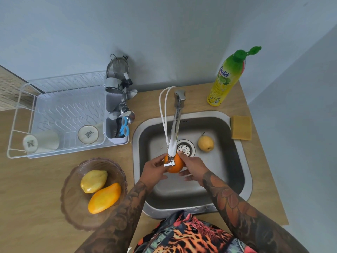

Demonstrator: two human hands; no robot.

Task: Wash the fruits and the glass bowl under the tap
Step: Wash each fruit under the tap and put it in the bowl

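Over the steel sink [235, 181], my left hand [154, 169] and my right hand [191, 168] together hold an orange [176, 166] just under the spout of the tap [175, 130]. The spout's tip hides part of the orange. A yellow pear [206, 143] lies on the sink floor at the right of the drain [185, 147]. On the counter to the left stands the tinted glass bowl [73, 207] with a yellow fruit [94, 180] and an orange-yellow mango [104, 198] in it.
A white dish rack [54, 99] with two cups and a cutlery holder stands at the back left. A green-capped dish soap bottle [228, 77] stands behind the sink at the right. A yellow sponge [241, 129] lies on the sink's right rim.
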